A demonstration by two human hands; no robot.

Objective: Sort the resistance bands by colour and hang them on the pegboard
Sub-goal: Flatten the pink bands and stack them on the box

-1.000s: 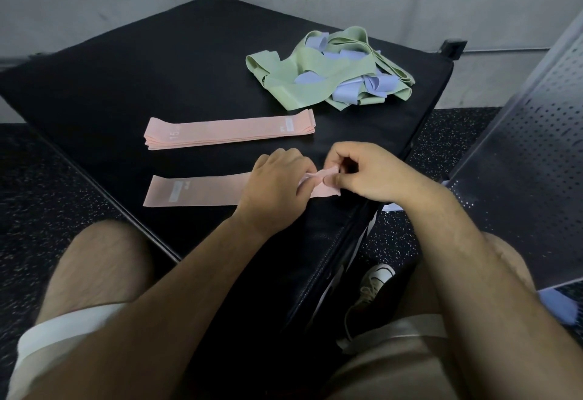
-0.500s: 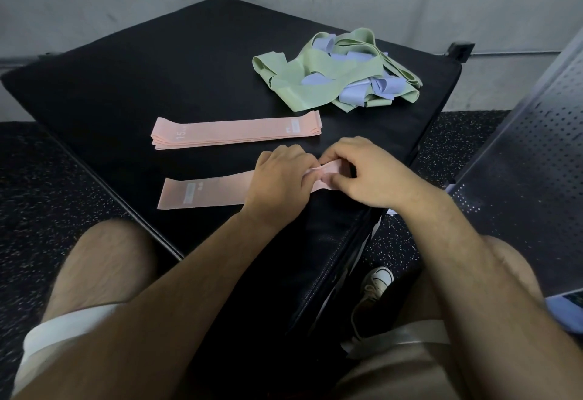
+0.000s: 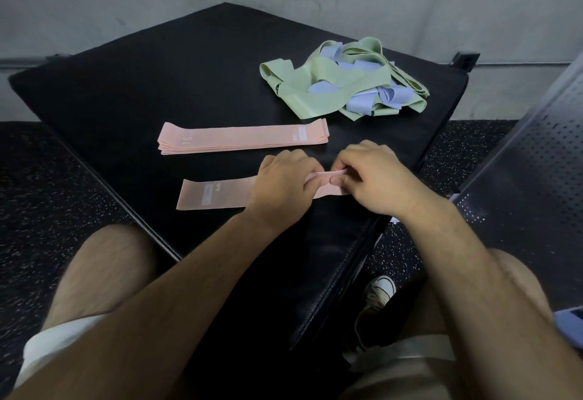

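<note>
The left hand (image 3: 280,185) and right hand (image 3: 375,178) both pinch the bunched end of one pink band (image 3: 217,193), with their curled fingertips mostly hidden. The rest of the band lies flat on the black mat (image 3: 157,84). Beyond the knuckles are a pink stack (image 3: 243,139) and a green-and-lilac heap (image 3: 344,84). The pegboard (image 3: 536,163) is cut off.
</note>
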